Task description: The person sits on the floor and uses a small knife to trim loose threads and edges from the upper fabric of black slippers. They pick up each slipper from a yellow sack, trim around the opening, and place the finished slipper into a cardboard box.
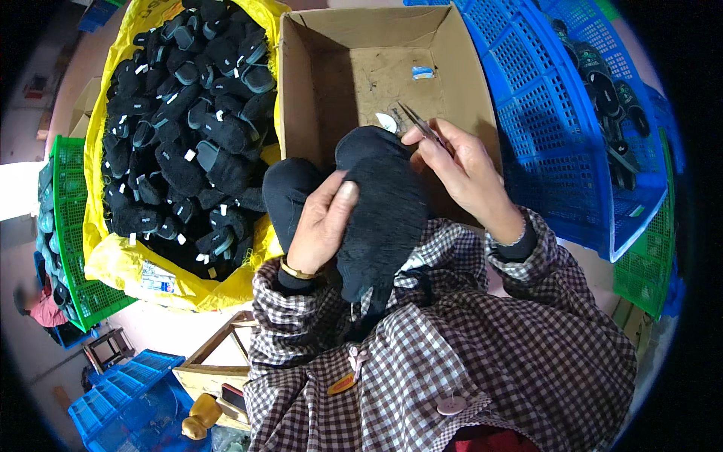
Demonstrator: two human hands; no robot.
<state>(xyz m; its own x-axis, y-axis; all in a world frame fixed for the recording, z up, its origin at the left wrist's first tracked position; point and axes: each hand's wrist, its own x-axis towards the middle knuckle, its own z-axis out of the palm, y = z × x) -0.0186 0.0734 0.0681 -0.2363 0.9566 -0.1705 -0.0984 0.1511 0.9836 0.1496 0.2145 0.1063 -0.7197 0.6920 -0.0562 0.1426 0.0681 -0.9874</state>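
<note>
Here, a yellow sack [199, 295] holds a heap of black slippers [181, 162] beside a cardboard box [369, 71]; at its near edge, fuzzy black cloth [385, 215] is gripped in the left hand [320, 226], the right hand [473, 173] pinching a pointed metal tool [423, 124].

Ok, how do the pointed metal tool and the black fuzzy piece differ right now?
The pointed metal tool is slim and greyish; the black fuzzy piece is broad and dark.
The tool is in the right hand; the piece is under the left hand's thumb.
The tool looks rigid, the piece soft.
Both are hand-held.
</note>
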